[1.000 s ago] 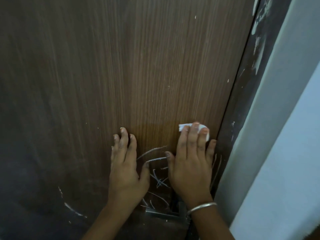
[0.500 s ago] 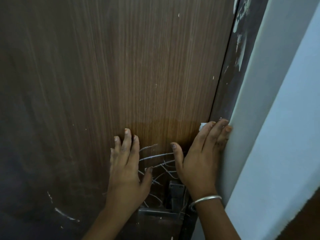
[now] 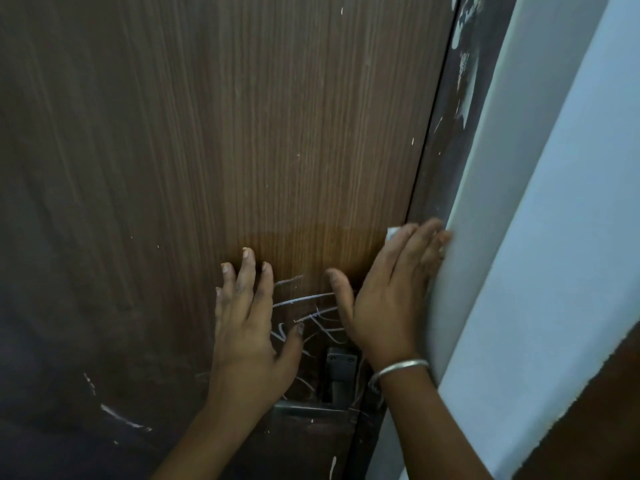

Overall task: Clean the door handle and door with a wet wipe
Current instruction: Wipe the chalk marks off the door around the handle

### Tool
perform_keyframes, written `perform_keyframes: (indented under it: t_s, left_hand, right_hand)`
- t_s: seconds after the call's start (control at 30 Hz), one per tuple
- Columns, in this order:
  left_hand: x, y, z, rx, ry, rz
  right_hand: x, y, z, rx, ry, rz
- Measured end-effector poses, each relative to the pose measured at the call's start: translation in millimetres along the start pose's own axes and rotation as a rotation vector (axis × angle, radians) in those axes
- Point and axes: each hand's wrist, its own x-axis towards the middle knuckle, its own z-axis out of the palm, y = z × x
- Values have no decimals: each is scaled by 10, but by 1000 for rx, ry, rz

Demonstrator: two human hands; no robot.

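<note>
The left hand (image 3: 247, 327) lies flat and empty on the door (image 3: 242, 133), fingers spread. The right hand (image 3: 388, 296), flattened, presses the wet wipe (image 3: 393, 233) against the door's right edge, fingertips reaching the frame (image 3: 446, 140).

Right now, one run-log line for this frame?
left hand flat on door | right hand presses wipe at door edge | handle untouched

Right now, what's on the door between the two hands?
Head view: white scratch marks on the door, between left hand and right hand.
</note>
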Motion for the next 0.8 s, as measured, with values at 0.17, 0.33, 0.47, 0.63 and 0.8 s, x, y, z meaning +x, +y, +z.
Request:
perform_keyframes:
  t_s: [0.17,0.33,0.47,0.63,0.8]
  left_hand:
    - [-46,29,24,6,47,8]
    - [-72,-16,-24,-30,86,-4]
    - [-151,-26,-51,-40,67,-44]
    - [-236,5,-53,-66,25,-97]
    - [-251,-8,-34,-78,14,-70]
  right_hand:
    - [246,-24,-108,-33,43,-21]
    - [-255,62,28,-42,-85,11]
    - [-683,167,103,-30,-88,7]
    - [-631,156,-17,116,40,82]
    - [-514,156,-165,180,31,-4]
